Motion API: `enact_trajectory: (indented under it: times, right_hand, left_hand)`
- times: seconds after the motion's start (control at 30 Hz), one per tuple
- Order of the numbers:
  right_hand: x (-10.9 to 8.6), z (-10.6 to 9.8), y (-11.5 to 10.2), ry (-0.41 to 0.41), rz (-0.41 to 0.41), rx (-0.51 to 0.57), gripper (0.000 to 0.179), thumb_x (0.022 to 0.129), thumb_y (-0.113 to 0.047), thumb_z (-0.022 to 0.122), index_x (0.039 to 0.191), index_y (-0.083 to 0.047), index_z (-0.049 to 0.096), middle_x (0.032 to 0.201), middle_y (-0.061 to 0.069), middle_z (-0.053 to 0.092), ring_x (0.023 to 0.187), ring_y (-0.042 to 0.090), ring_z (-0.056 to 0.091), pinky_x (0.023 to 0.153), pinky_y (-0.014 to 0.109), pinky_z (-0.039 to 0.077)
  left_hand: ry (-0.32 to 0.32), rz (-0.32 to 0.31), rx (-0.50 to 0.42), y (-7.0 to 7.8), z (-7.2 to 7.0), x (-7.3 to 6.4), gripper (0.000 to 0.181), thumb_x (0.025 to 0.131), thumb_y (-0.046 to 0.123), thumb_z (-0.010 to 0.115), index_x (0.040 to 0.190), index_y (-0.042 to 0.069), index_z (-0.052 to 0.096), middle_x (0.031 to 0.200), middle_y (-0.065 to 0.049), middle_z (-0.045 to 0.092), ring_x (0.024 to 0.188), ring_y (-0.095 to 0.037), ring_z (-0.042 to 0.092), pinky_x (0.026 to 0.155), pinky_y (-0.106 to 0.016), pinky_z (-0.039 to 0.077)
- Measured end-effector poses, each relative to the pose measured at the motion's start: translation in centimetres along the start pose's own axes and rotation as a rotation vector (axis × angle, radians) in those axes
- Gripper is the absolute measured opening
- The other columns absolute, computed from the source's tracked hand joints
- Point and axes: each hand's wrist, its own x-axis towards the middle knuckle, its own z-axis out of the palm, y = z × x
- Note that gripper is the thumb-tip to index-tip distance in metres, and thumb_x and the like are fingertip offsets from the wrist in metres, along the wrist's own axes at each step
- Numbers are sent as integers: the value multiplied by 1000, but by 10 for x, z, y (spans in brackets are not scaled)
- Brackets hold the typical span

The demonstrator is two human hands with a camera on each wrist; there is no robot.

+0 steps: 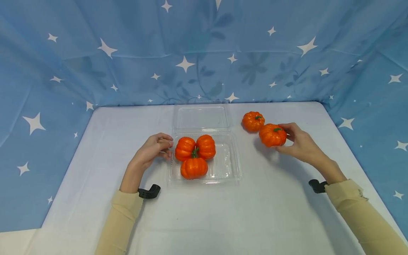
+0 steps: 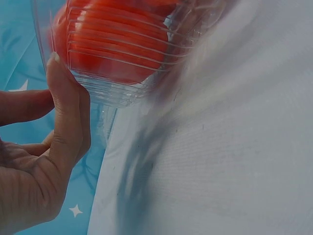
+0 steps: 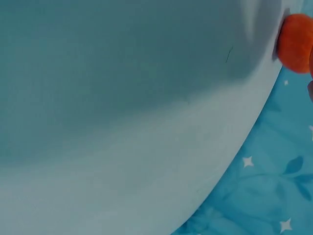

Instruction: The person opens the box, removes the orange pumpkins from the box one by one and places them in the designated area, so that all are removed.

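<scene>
My right hand grips a small orange toy pumpkin between thumb and fingers, raised over the table with its shadow below. Another pumpkin lies just behind it; the right wrist view shows this pumpkin with a fingertip at the frame edge. In the clear plastic box, three pumpkins sit clustered at the left, green stems together. At the box's left side is my left hand, fingers loosely bent. One fingertip meets the clear wall in the left wrist view.
The box's hinged clear lid lies folded back behind it. A white cloth covers the table. Blue curtain with white stars hangs behind and at both sides. Each wrist wears a black camera mount.
</scene>
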Motion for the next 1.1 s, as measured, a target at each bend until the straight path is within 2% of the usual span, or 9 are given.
enact_trajectory:
  times: [0.23,0.53,0.73,1.1]
  right_hand:
    - [11,-6,18,40,64,-1,78,88,-15,80,146,9,34,146,33,44,133,57,46,106,68,44]
    - [28,-7,31,39,147,5,83,90,-22,79,150,8,29,149,35,40,136,56,43,108,67,42]
    - [36,-7,37,32,211,29,89,91,-25,78,153,8,24,155,33,34,141,55,38,110,66,41]
    - [56,-6,48,33,266,21,99,91,-35,79,156,9,18,157,35,29,142,55,34,113,67,38]
  left_hand:
    - [-2,2,-1,-1,-1,0,38,104,8,50,134,-15,43,88,-10,64,65,-17,62,62,-27,60]
    - [-2,1,-1,-1,0,0,36,104,8,51,133,-13,44,89,-13,64,65,-17,62,62,-26,60]
    - [7,-1,3,-1,0,-1,35,104,8,50,132,-12,45,91,-10,64,65,-17,62,62,-26,59]
    - [2,4,-8,-2,0,0,34,104,8,51,131,-11,46,89,-10,64,65,-17,62,62,-26,59]
